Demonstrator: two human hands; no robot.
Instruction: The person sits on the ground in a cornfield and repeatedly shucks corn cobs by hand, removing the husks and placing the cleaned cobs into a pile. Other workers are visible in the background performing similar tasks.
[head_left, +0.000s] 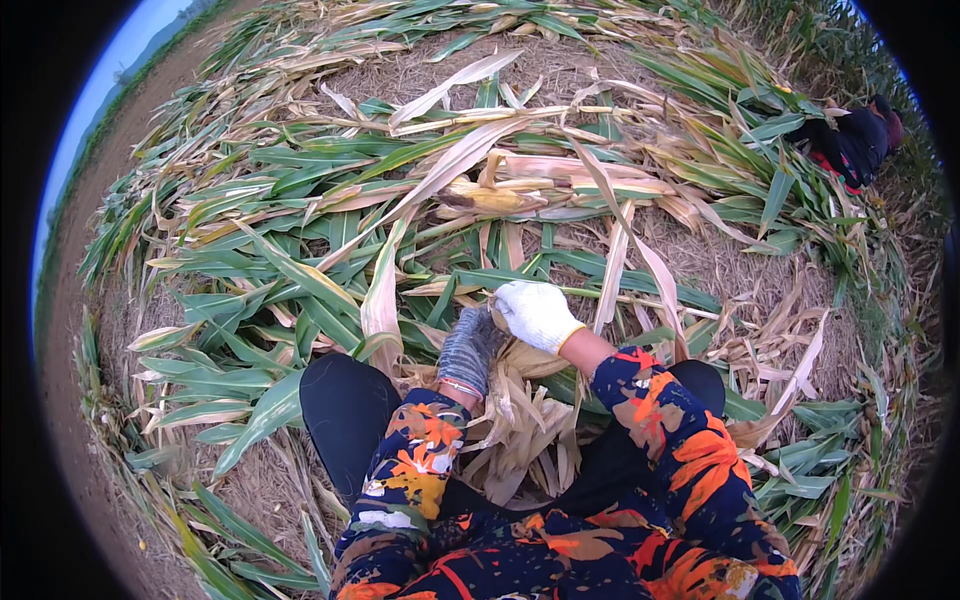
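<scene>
My left hand (472, 346), in a grey knitted glove, is closed at the left side of a husk-covered corn ear (531, 362) between my knees. My right hand (536, 313), in a white knitted glove, grips the upper end of its dry husk, with curled fingers close to the left hand. Most of the ear is hidden by the gloves and leaves. Loose dry husks (525, 442) hang and lie just below, in front of my lap. Farther ahead, a yellowish corn ear (487, 199) shows among pale husks on a felled stalk.
Felled corn stalks with green leaves (300, 180) cover the ground ahead and to the left. Straw-littered soil (750, 277) lies to the right. Another person (851, 142) in dark clothes bends near the standing corn (817, 45) at far right.
</scene>
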